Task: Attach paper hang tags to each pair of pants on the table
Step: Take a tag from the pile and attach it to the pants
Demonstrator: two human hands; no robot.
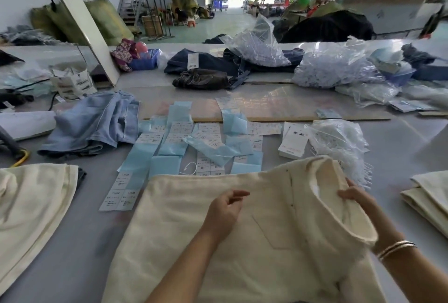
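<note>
Cream pants (194, 230) on grey table (72, 254): right hand (356, 196) grips raised waistband, left hand (225, 210) loosely curled, holding nothing, above fabric.

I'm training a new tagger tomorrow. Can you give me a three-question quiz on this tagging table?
1. True or false: the right hand grips the raised waistband of the cream cotton pants.
2. Is the left hand (a) holding a tag or (b) empty?
3. Which garment lies left of the white and pale-blue paper tags?

Key: 1 true; 2 b; 3 the folded light-blue denim jeans.
</note>
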